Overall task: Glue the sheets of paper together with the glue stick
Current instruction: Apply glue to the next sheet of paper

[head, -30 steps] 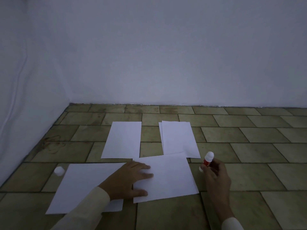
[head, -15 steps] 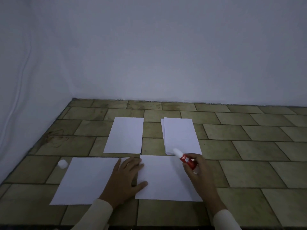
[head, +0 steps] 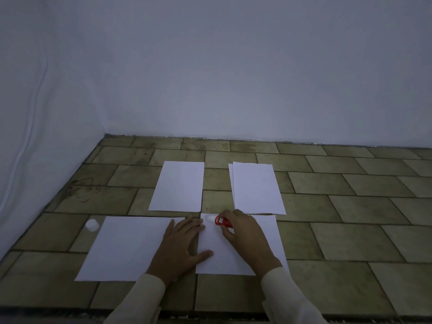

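Note:
Two white sheets lie side by side on the tiled floor in front of me: a left sheet [head: 126, 249] and a right sheet [head: 268, 232]. My left hand [head: 180, 249] rests flat, fingers spread, across the gap between them, its thumb on the right sheet. My right hand [head: 245, 235] grips a red glue stick [head: 222, 221] with its white tip pointing left, at the right sheet's far left corner. The white glue cap [head: 91, 224] stands on the floor left of the left sheet.
Farther back lie a single sheet [head: 178, 187] and a small stack of sheets [head: 257, 188]. White walls close the floor at the back and along the left. Bare tiles stretch to the right.
My right hand has carried the glue stick left and down to the right sheet's far left corner. My left hand has stayed flat on the sheets.

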